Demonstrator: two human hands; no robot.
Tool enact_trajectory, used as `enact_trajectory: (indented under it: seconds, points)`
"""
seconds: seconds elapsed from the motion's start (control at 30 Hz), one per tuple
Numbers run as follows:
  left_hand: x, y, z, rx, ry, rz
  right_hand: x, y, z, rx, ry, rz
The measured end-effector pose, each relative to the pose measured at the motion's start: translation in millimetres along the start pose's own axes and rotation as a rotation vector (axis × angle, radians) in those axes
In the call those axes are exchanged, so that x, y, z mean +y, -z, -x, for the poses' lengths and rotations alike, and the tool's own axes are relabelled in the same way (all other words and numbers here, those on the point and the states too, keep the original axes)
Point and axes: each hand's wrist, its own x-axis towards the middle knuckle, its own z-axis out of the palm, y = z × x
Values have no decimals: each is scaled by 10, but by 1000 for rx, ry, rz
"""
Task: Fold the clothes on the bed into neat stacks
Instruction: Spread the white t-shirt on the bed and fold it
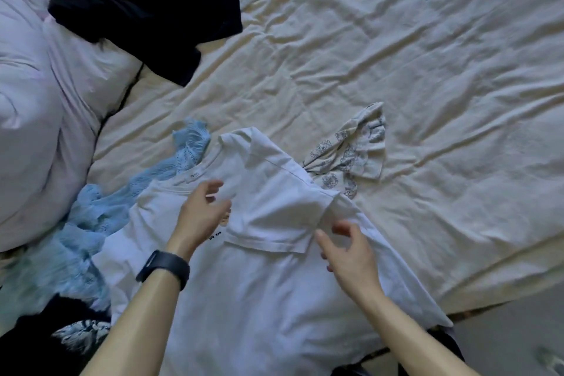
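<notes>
A white T-shirt (259, 284) lies spread on the cream bed sheet (427, 70) near the front edge, its right sleeve folded inward across the chest. My left hand (204, 210), with a dark band on the wrist, hovers over the chest near the collar, fingers relaxed and holding nothing. My right hand (348, 250) is just right of the folded sleeve's hem, fingers loosely spread and empty. A light blue knit garment (100, 223) lies crumpled under the shirt's left side. A patterned cream garment (348, 156) sticks out from under the shirt's right shoulder.
A black garment (146, 6) lies bunched at the back left, partly on a pale lilac duvet (36, 101). A dark printed garment (76, 336) sits at the front left. The bed's edge and grey floor (512, 336) are at the lower right.
</notes>
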Motion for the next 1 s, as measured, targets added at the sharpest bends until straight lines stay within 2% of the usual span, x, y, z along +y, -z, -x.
enact_trajectory:
  seconds: [0.07,0.17,0.3,0.33,0.37,0.47,0.5,0.57,0.8,0.93,1.0]
  points:
    - [341,-189,-252,7,-37,63,-173,-13,-186,18,-173,-271]
    - [725,-404,-598,-42,-49,0,-469,-89,-424,-6,-348,-435]
    - [935,-374,-908,-132,-41,-366,-522,-151,-654,59,-332,-505]
    - [967,-325,-955,-149,-52,-397,-489,-145,-668,64,-332,-559]
    - [1002,-273,-1004,-177,-73,-350,-456,-133,-660,60,-349,-629]
    - [1166,-182,-1085,-316,-66,143,-357,-61,-654,10,-428,-901]
    - [1209,-190,-1127,-328,-59,213,-338,-35,-677,-11,-456,-968]
    - [1263,-267,-1213,-297,-63,205,-319,-9,-746,-30,-496,-1046]
    - [1140,-537,-1339,-233,-32,142,-331,-174,-814,-43,-373,-857]
    - [1142,-536,-1374,-168,-78,236,-253,-261,-822,151,-319,-788]
    - [1158,-565,-1375,-141,-101,279,-211,-321,-827,196,-297,-864]
